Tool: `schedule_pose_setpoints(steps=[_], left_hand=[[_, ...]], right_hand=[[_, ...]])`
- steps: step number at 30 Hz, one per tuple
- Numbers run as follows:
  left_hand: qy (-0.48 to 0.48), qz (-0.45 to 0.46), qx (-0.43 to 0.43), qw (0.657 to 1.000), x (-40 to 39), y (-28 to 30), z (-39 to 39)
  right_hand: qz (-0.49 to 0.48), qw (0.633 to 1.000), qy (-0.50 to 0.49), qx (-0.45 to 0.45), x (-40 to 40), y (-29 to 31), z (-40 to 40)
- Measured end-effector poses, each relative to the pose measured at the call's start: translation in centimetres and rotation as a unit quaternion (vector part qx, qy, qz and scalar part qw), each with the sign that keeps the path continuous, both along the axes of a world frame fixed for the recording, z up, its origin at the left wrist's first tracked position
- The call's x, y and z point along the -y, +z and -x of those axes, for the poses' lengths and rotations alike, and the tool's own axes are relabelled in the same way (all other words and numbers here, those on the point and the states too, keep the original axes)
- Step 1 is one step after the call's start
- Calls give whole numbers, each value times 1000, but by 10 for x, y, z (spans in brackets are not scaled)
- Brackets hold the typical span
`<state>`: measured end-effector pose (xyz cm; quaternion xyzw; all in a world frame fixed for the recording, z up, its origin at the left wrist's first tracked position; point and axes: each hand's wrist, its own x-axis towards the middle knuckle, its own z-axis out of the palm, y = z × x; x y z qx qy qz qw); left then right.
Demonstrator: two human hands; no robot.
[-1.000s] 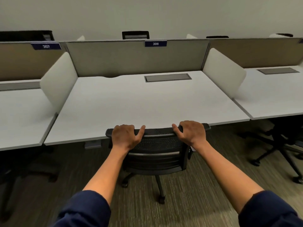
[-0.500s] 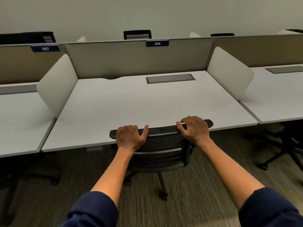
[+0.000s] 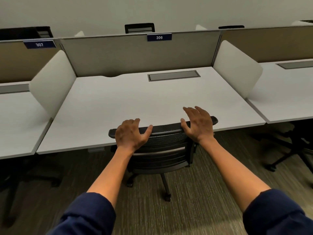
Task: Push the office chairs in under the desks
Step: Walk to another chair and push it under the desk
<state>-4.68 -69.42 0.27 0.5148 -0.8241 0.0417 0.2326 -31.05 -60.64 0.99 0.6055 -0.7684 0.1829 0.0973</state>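
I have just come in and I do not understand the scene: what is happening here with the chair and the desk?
A person is pushing a black mesh office chair in under the white desk marked 306. The chair's backrest is at the desk's front edge, so it looks nearly in. The left hand is curled over the top of the backrest. The right hand is open, fingers spread and lifted above the backrest. Another chair on the right stands partly under the next desk.

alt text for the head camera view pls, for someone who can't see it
A person's left hand grips the top of a black mesh office chair pushed against white desk 306, while the right hand opens above it. Empty neighbouring desks flank it.
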Motion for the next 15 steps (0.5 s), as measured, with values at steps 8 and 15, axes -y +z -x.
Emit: schedule_pose_setpoints(steps=[8, 15], left_hand=[[-56, -40, 42, 997, -26, -7, -16], [-95, -59, 43, 993, -120, -42, -16]], right_hand=[[1, 999, 20, 35, -43, -29, -28], [-62, 998, 13, 10, -119, -69, -53]])
